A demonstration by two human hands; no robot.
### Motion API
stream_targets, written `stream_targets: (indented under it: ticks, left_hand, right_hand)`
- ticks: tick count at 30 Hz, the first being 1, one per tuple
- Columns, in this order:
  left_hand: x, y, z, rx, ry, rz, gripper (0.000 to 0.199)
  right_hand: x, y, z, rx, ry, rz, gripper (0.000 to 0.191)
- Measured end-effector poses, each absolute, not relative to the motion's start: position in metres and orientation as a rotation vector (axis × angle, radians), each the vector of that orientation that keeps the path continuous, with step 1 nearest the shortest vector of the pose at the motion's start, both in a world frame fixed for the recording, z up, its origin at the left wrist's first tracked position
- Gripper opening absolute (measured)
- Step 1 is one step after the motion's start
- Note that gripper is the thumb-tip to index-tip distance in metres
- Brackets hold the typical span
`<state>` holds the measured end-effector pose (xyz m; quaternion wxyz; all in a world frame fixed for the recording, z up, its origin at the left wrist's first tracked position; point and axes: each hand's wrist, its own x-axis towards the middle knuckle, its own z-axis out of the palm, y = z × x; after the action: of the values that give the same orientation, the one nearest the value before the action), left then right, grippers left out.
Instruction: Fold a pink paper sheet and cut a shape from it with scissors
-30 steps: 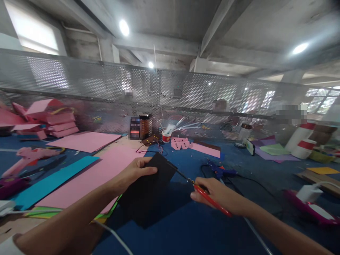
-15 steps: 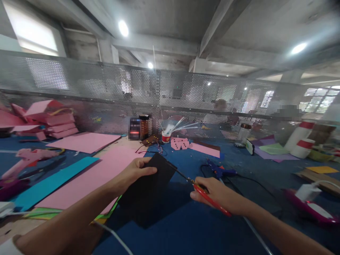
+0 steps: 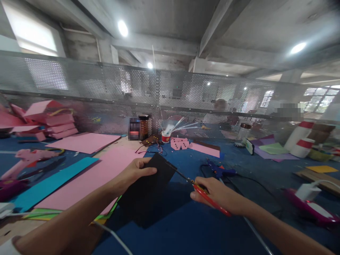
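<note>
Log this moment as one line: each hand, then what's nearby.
left hand: holding black paper | right hand: holding red-handled scissors, blades at paper's edge | nearby: blue glue gun

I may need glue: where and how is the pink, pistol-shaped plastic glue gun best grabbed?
Probably by its slanted handle, approached from the near left with the left hand: the handle slopes that way, while the barrel points right. That hand holds a flat black paper sheet, so it would need freeing first.

There were left hand [image 3: 140, 169], right hand [image 3: 216, 191] — two | scissors [image 3: 208, 199]: one pair | pink glue gun [image 3: 28, 156], blue glue gun [image 3: 221, 171] — two | teal strip [image 3: 57, 183]: one | cup of clear sticks [image 3: 166, 138]: one
</note>
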<state>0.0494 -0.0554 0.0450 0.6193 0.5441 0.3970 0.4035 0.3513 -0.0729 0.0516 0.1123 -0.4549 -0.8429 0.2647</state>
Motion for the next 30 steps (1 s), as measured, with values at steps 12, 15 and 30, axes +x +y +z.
stream_targets:
  ticks: [12,15,30]
  left_hand:
    - [0.0497,-0.0547,0.0441,1.237,0.888,0.942,0.042]
    - [0.0492,-0.0540,0.0433,1.233,0.887,0.936,0.039]
    - [0.0490,-0.0566,0.0450,1.264,0.900,0.931,0.032]
  right_hand:
    - [0.3516,-0.0719,0.0490,-1.340,-2.501,0.741,0.040]
    - [0.3513,-0.0729,0.0495,-1.354,-2.498,0.744,0.039]
    - [0.3528,-0.0711,0.0470,-1.326,-2.500,0.753,0.040]
